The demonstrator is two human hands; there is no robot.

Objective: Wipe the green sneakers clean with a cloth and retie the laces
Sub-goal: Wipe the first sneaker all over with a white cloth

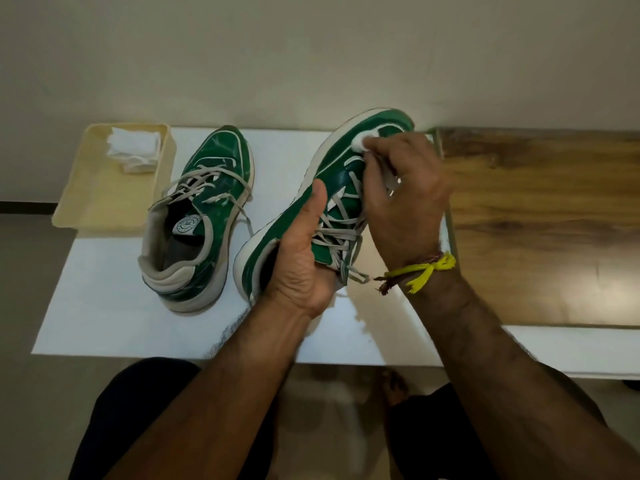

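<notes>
Sneaker (332,188) in green with a cream sole sits lifted and tilted above the white table (104,306), toe pointing away from the person. The left hand (301,258) grips it at the heel end, thumb lying along the green side panel and the other fingers curled underneath, out of sight. The right hand (401,188) reaches over the laces (339,230), its fingers bunched round a small white cloth (360,140) that presses against the toe area of that sneaker; more of the cloth peeks out below the fingers. The laces are loose, with one end dangling past the tongue towards the right wrist. A yellow thread band (429,271) with a reddish strand is tied round that wrist.

To the left of the held sneaker, the second green sneaker (201,216) stands flat on the table, its opening facing the person and its laces undone and spread over the sides. Further left of it, a beige tray (104,188) hangs partly over the table's edge, with folded white cloths (135,147) in its far corner. To the right of the held sneaker, a wooden surface (540,216) begins.
</notes>
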